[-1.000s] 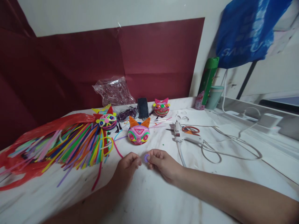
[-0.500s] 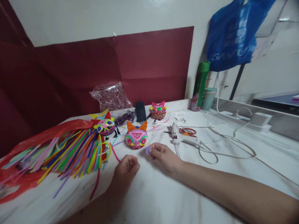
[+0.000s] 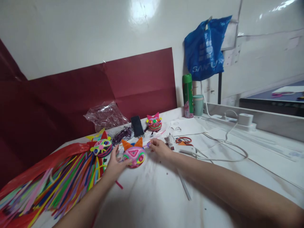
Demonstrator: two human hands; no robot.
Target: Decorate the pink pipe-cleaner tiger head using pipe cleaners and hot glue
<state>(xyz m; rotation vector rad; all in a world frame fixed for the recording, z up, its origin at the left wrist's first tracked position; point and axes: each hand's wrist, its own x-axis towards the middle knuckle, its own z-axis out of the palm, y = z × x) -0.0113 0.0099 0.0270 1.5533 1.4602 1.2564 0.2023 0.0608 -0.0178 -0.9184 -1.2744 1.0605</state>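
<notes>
A pink pipe-cleaner animal head [image 3: 134, 155] with orange ears stands in front of me on the table. My left hand [image 3: 117, 164] grips it from the left, with the thumb over its front and the fingers at its side. Just to the right of the head, my right hand [image 3: 159, 148] pinches a small purple pipe-cleaner coil [image 3: 148, 144] between thumb and fingertips. A white glue gun [image 3: 178, 147] lies right of that hand, with red-handled scissors [image 3: 184, 140] behind it.
Another finished head [image 3: 155, 123] sits at the back by a phone [image 3: 137, 126]. To the left, a third head [image 3: 102, 147] lies beside many loose pipe cleaners [image 3: 71, 180] on a red bag. Cables [image 3: 232, 152] run right to a power strip [image 3: 237, 123].
My left hand has moved onto the pink head and taken hold of it. My right hand still pinches the purple coil, now close to the head's right side. The camera view has shifted.
</notes>
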